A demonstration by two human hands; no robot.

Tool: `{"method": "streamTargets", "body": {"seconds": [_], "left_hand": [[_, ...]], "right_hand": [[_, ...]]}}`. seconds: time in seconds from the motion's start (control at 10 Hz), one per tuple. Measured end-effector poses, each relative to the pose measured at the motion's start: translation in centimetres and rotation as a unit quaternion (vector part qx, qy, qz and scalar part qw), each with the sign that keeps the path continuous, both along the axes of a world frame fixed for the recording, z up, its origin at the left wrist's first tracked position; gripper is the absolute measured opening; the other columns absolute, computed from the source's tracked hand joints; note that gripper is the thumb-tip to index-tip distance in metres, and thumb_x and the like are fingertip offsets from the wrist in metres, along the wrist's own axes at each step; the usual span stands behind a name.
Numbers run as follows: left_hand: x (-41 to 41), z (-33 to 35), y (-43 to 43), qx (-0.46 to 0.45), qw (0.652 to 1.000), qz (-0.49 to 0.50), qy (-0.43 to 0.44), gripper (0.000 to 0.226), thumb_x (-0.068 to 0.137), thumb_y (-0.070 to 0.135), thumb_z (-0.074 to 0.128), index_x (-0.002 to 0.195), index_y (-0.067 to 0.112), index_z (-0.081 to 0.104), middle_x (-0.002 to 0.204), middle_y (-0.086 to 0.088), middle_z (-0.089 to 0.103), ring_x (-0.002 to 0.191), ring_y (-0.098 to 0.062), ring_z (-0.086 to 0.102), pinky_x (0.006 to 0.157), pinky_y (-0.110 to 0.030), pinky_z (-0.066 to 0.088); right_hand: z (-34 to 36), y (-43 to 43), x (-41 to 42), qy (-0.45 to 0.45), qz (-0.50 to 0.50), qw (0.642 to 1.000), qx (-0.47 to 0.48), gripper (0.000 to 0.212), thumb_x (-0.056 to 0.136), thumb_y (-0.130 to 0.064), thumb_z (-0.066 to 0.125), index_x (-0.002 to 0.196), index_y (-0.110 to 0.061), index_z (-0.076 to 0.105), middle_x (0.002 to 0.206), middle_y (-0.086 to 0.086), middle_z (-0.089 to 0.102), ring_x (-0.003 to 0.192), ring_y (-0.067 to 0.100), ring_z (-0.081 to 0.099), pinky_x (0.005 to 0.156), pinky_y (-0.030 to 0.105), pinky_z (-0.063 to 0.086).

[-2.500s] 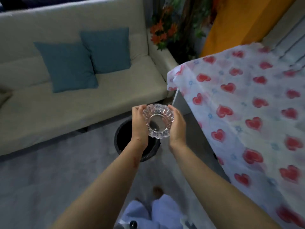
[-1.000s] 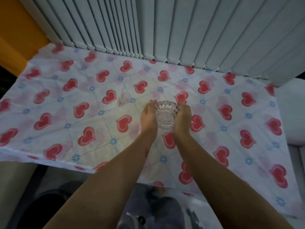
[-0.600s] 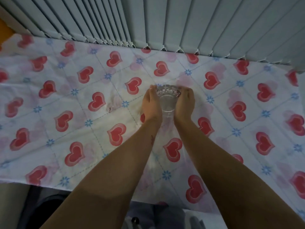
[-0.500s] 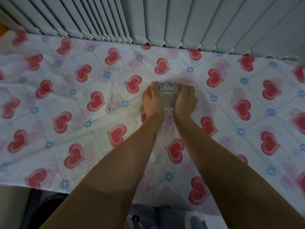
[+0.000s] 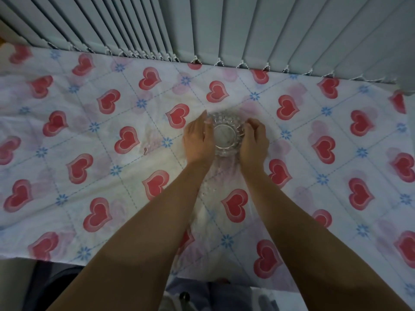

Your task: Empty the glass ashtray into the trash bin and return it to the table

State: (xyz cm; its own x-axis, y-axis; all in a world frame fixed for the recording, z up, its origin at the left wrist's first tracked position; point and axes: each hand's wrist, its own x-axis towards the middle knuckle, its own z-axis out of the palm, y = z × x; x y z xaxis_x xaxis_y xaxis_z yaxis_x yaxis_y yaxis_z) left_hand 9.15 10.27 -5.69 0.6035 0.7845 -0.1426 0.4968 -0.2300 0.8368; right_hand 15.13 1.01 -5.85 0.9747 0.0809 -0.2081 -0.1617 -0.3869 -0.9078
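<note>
Ashtray [image 5: 225, 137] sides behind both hands' fingers

We see grey vertical blinds [image 5: 202, 25] along the far side, hanging to a heart-printed tablecloth [image 5: 89, 135]; the light is dim, the near-left floor dark.

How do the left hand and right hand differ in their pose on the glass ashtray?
The left hand lies flatter, its fingers stretched along the glass ashtray toward the blinds; the right hand is more curled, fingertips hooked at the rim. The left hand reaches further up than the right hand. Both flank the ashtray on the tablecloth; whether either grip has released is unclear.
</note>
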Motion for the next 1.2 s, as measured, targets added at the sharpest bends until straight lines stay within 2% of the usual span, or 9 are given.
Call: {"method": "streamTargets", "body": {"seconds": [0.1,0.2,0.3,0.4,0.6,0.9,1.0,1.1,1.2], "left_hand": [[-2.7,-0.9,-0.2,0.119,0.987,-0.089,0.061,0.069,0.093,0.051,0.034,0.151,0.013,0.036,0.156,-0.006,0.04,0.146,-0.026,0.031,0.122,-0.043,0.017],[-5.3,-2.0,-0.7,0.2,0.957,-0.152,0.144,0.076,0.096,0.054,0.042,0.157,0.013,0.02,0.165,-0.003,0.021,0.153,-0.021,0.014,0.125,-0.041,0.0],[-6.6,-2.3,-0.6,0.244,0.93,-0.196,0.195,0.081,0.098,0.06,0.033,0.158,0.013,0.005,0.167,-0.001,0.009,0.154,-0.016,0.0,0.125,-0.042,-0.007],[-6.3,-2.1,0.0,0.248,0.919,-0.212,0.22,0.083,0.097,0.064,0.027,0.158,0.015,0.001,0.168,0.0,0.006,0.154,-0.016,-0.005,0.125,-0.043,-0.008],[-4.5,-1.5,1.5,0.275,0.902,-0.213,0.256,0.073,0.102,0.05,0.031,0.158,0.016,0.0,0.168,0.001,0.008,0.154,-0.021,-0.006,0.125,-0.047,-0.006],[-1.8,-0.2,2.4,0.311,0.866,-0.228,0.319,0.077,0.1,0.058,0.022,0.158,0.013,-0.003,0.168,-0.004,-0.003,0.154,-0.023,-0.01,0.124,-0.05,-0.006],[-2.4,1.0,2.5,0.319,0.864,-0.246,0.301,0.072,0.103,0.051,0.024,0.157,0.013,-0.006,0.167,-0.006,-0.008,0.154,-0.024,-0.012,0.124,-0.047,-0.007],[-2.7,3.1,2.4,0.325,0.87,-0.235,0.288,0.069,0.105,0.047,0.023,0.157,0.014,-0.007,0.167,-0.007,-0.011,0.153,-0.023,-0.013,0.123,-0.044,-0.009],[-2.7,5.1,2.2,0.333,0.868,-0.233,0.285,0.069,0.105,0.048,0.021,0.157,0.015,-0.007,0.167,-0.007,-0.011,0.153,-0.023,-0.013,0.124,-0.044,-0.008]], "right_hand": [[-0.6,-2.3,-1.2,-0.05,0.065,0.996,-0.036,0.039,0.092,-0.038,0.052,0.124,-0.017,0.061,0.103,-0.008,0.07,0.102,0.021,0.065,0.095,0.051,0.051],[-1.8,-4.0,-2.3,-0.128,0.176,0.969,-0.114,0.065,0.09,-0.047,0.054,0.143,-0.011,0.048,0.13,0.009,0.066,0.12,0.027,0.062,0.1,0.05,0.05],[-2.4,-4.8,-2.7,-0.184,0.23,0.938,-0.18,0.075,0.092,-0.051,0.053,0.149,-0.004,0.041,0.143,0.015,0.057,0.131,0.031,0.055,0.107,0.048,0.046],[-2.0,-4.7,-2.3,-0.203,0.243,0.923,-0.219,0.07,0.095,-0.044,0.056,0.151,-0.005,0.038,0.152,0.014,0.048,0.14,0.032,0.046,0.112,0.048,0.041],[-1.2,-3.9,-1.1,-0.191,0.243,0.905,-0.292,0.068,0.098,-0.05,0.05,0.154,-0.016,0.034,0.157,0.005,0.042,0.147,0.027,0.034,0.12,0.046,0.023],[-0.5,-2.1,0.2,-0.19,0.228,0.909,-0.292,0.073,0.091,-0.059,0.034,0.147,-0.013,0.043,0.145,0.008,0.055,0.136,0.029,0.049,0.11,0.054,0.04],[0.8,-2.5,-0.3,-0.168,0.246,0.903,-0.311,0.065,0.099,-0.049,0.033,0.152,-0.011,0.036,0.156,0.012,0.043,0.146,0.031,0.037,0.12,0.052,0.027],[2.0,-3.0,-0.4,-0.211,0.257,0.89,-0.311,0.058,0.105,-0.036,0.033,0.154,-0.007,0.03,0.161,0.014,0.034,0.15,0.032,0.028,0.124,0.048,0.019],[4.0,-3.0,-0.4,-0.223,0.269,0.888,-0.298,0.057,0.106,-0.035,0.029,0.156,-0.008,0.026,0.164,0.012,0.027,0.154,0.03,0.02,0.125,0.047,0.015]]}}
